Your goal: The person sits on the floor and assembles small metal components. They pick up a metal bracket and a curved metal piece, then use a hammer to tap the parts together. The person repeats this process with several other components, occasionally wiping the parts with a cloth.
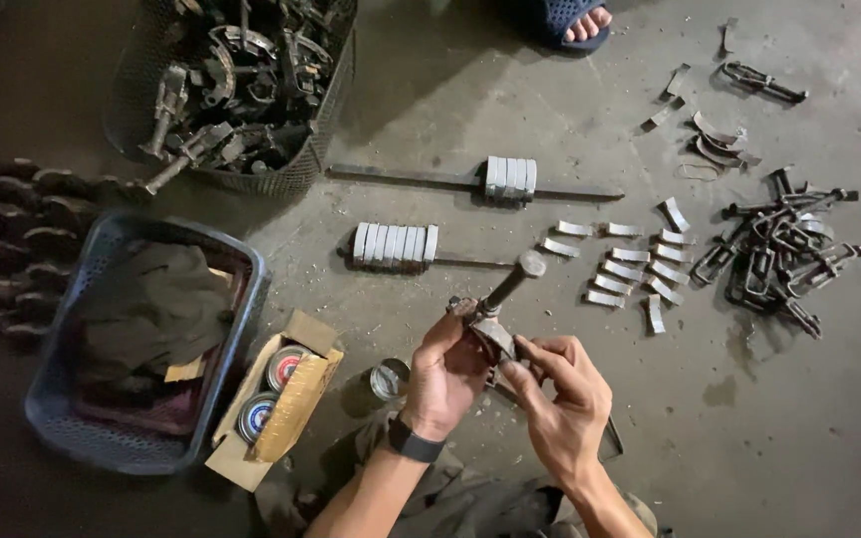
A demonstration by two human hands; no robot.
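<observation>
A grey concrete floor (570, 110) takes up the whole scene, stained and dusty. At the left sits a blue plastic mesh basket (62, 418) stuffed with dark crumpled rags (151, 309), and above it a black mesh basket (311, 169) heaped with greasy metal parts. A run of dark chain-like links (22, 239) lies along the left edge. Beside the blue basket an open brown cardboard box (296, 399) shows two round tins (271, 389). Further out, a long flat steel bar (401, 179) carries a pack of pale curved metal pads (509, 178), and a second pack (395, 243) sits on a shorter rod nearer in. To the right a tangle of dark steel clips and brackets (779, 254) lies near loose rows of small pale curved metal pieces (630, 269). A foot in a blue sandal (575, 22) shows at the top edge.

Close in, the person's left hand (445, 374), with a black wristband (413, 441), is closed around the base of a small rusty metal clamp with a round-ended handle (506, 294), held up off the floor in front of them. The right hand (565, 399) pinches the same clamp's lower jaw between thumb and fingers. A small open tin (388, 379) rests on the floor just left of the wrist
</observation>
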